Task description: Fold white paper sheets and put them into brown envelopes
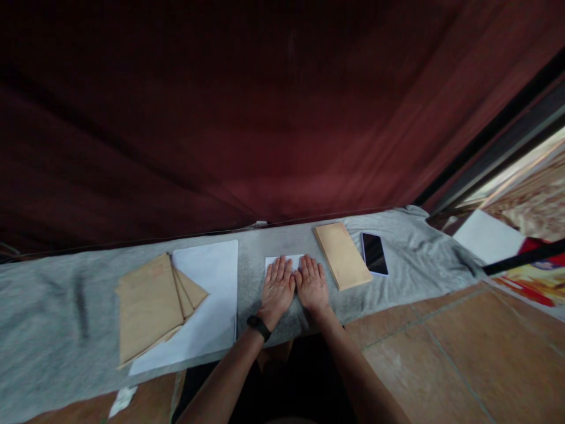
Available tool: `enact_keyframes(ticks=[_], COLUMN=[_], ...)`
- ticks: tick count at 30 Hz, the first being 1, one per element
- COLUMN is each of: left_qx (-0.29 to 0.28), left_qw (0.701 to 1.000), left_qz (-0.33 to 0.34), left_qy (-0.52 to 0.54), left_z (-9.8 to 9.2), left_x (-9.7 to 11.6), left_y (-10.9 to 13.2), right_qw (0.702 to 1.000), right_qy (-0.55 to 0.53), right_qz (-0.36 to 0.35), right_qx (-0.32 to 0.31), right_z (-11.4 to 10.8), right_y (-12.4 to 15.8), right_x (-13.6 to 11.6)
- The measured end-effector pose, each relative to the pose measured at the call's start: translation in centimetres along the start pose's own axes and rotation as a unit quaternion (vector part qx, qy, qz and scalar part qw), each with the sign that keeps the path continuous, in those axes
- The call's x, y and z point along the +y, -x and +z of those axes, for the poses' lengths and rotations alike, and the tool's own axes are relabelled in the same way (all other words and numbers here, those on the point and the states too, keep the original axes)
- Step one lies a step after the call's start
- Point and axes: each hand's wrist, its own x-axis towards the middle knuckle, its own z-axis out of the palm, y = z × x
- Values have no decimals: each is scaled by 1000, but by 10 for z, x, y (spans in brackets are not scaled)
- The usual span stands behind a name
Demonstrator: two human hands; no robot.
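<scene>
A small white sheet of paper (289,259) lies on the grey cloth, mostly covered by my hands. My left hand (278,287) rests flat on its left part, fingers stretched forward, with a dark band on the wrist. Beside it, my right hand (312,284) presses flat on the right part, palm down. The two thumbs are close together. Whether the paper is folded is hidden under the hands. To the right of my right hand lies a stack of brown envelopes (343,255).
A phone (375,254) lies right of the envelopes. On the left, several brown envelopes (150,306) overlap large white sheets (212,294). Grey cloth (410,259) covers the narrow surface. A dark red curtain (282,129) hangs behind; a white scrap (123,400) is on the tiled floor.
</scene>
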Motion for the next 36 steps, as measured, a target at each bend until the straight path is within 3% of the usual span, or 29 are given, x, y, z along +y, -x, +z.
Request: enact_keyframes(ticks=[6, 13, 25, 36], left_qx=[10, 15, 43, 63], left_qw=[1000, 999, 996, 994], left_qz=[-2, 36, -71, -80], left_qy=[-7, -1, -22, -34], left_z=[1, 8, 5, 0], left_x=[-4, -10, -12, -25], left_y=[3, 5, 8, 18], right_qw=[1000, 995, 999, 999], right_qy=[-19, -62, -16, 3], right_qz=[6, -72, -33, -3], right_qx=[-8, -33, 6, 45], right_z=[-11, -7, 5, 2], right_y=[-9, -19, -8, 5], right_x=[-11, -34, -4, 11])
